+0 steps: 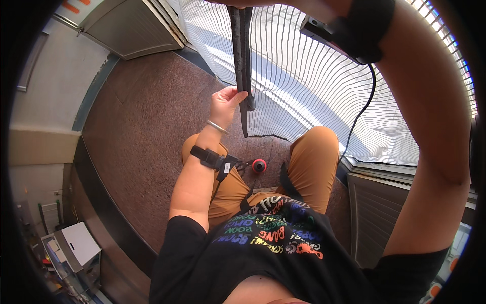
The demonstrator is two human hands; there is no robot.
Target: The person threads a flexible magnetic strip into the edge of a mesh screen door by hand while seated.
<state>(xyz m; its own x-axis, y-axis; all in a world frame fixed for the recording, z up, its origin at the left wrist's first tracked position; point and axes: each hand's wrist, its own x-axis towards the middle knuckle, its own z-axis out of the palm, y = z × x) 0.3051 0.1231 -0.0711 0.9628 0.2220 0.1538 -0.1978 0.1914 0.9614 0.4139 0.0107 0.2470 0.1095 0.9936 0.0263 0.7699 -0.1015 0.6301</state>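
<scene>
So there's one long dark flat strap (242, 55), fabric-looking, hanging pretty much straight up and down in front of a white ribbed mesh screen (314, 86). The left hand (226, 104) pinches its lower part, fingers closed on it. The right hand is up past the top edge, can't tell its grip. One small red round thing (259, 165) lies below the left wrist.
</scene>
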